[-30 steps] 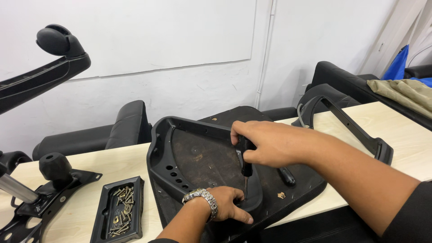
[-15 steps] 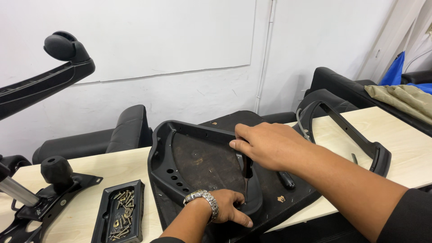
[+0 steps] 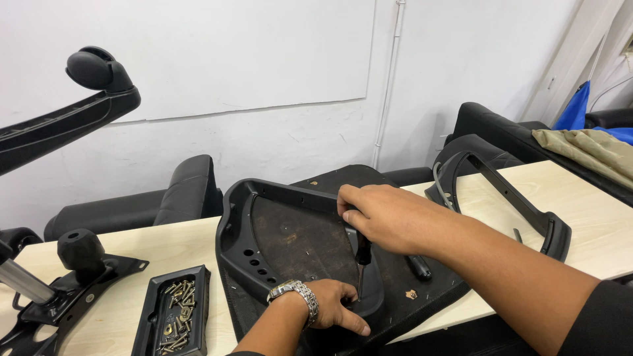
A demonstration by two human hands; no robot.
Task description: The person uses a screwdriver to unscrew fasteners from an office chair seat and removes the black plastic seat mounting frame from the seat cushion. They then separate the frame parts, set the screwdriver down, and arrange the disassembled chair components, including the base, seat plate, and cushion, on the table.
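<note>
A black plastic chair seat shell (image 3: 264, 224) lies upside down on a pale wooden table (image 3: 165, 250), with a dark brown panel inside it. My right hand (image 3: 386, 214) grips a black-handled screwdriver (image 3: 362, 254) held upright, its tip down at the shell's near rim. My left hand (image 3: 333, 306), with a metal watch on the wrist, presses on the shell's near edge right beside the screwdriver tip. A second black-handled tool (image 3: 419, 266) lies on the seat just right of my right hand.
A black tray of screws (image 3: 173, 320) sits at the front left. A chair tilt mechanism with a knob (image 3: 79, 254) is at far left, a black armrest arm (image 3: 72, 118) above it. A black frame piece (image 3: 508, 198) lies at right; black cushions stand behind.
The view has shifted slightly. My right hand stays on the screwdriver and has moved a little toward the near rim; my left hand keeps its place on the shell's edge.
</note>
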